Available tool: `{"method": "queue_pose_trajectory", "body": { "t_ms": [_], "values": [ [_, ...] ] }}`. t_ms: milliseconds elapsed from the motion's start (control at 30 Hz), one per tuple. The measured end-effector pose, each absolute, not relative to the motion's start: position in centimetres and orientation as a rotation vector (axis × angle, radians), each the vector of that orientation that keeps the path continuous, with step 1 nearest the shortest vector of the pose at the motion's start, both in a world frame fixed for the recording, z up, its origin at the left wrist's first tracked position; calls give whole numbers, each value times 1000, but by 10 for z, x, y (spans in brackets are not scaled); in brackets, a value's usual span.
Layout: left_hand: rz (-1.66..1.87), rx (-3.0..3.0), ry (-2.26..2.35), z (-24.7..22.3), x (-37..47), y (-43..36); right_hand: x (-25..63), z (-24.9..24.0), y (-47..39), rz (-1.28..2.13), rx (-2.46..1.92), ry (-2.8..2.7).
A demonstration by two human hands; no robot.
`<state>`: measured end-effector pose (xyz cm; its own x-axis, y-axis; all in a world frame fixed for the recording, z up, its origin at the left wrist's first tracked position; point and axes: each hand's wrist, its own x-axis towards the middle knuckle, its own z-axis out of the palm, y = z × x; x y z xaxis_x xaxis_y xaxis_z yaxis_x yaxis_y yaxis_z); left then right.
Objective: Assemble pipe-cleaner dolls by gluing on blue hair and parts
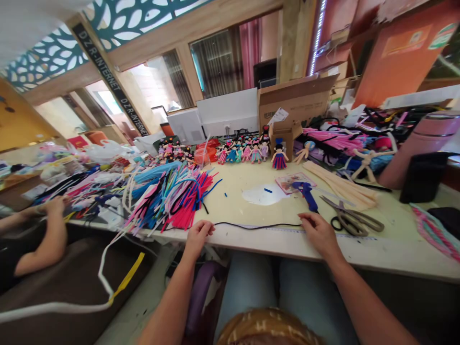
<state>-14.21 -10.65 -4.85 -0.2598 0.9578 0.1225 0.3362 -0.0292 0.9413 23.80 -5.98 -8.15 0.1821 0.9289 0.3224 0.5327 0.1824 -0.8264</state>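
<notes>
A long black pipe cleaner (247,227) stretches, slightly wavy, along the table's front edge between my hands. My left hand (200,235) pinches it near its left part, close to a large pile of coloured pipe cleaners (172,191). At the other end, my right hand (318,232) has its fingers closed on the tip. Just beyond the right hand lie a blue glue gun (305,194) and large scissors (348,218). Beneath the strand a ruler strip (287,229) runs along the table.
Small dolls (247,151) stand in a row at the back, beside a cardboard box (294,103). Beige strips (341,187) and a pink tumbler (419,143) occupy the right side. Two short blue bits (268,190) lie mid-table. At far left a co-worker's hands (55,205) work.
</notes>
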Motion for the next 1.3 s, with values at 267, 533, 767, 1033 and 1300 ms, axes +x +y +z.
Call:
{"method": "queue_pose_trajectory", "body": {
  "t_ms": [267,533,767,1033,1300],
  "values": [
    [1300,1380,1658,-41,-148,-109,241,-84,-59,502,-1524,-1490],
    [1153,1525,1678,-35,-145,-91,240,-83,-58,456,-1552,-1549],
    [767,1994,1932,-16,-124,-14,220,-54,-8,496,-1607,-1763],
    [549,1931,2109,-35,-106,60,166,-36,77,322,-1892,-2033],
    [644,1882,1998,-39,-104,72,139,-56,89,438,-1847,-1972]
  ]
}}
